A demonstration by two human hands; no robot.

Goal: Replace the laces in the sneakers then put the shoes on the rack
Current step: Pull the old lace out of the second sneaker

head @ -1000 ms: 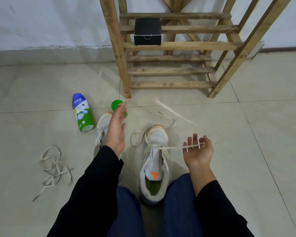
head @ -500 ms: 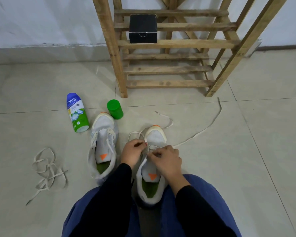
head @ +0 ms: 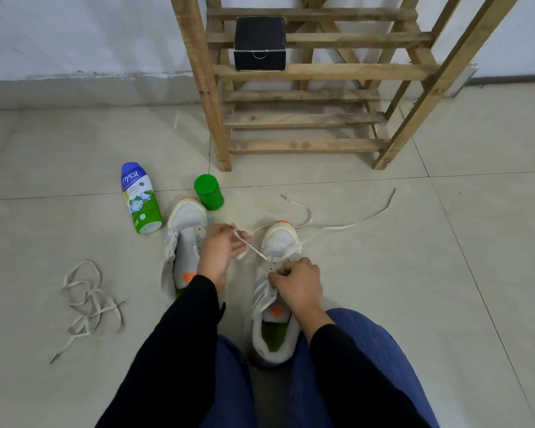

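Head view: taut cream lace [head: 258, 254], grey sneaker [head: 281, 242]

Tiled floor [head: 445, 273] fills most of the frame: large pale grey-beige tiles, thin dark grout lines. White wall [head: 74, 32] runs across the top, with a scuffed grey band [head: 74, 91] along its base at upper left. Dark skirting strip [head: 513, 78] at upper right. Slatted wooden rack [head: 306, 118] stands on the floor at top centre, close to the wall. Soft, even light with faint shadows.

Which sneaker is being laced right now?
The sneaker farther from the green jar: left hand and right hand pinch the lace at its eyelets. The other sneaker, beside that jar, is in neither hand.
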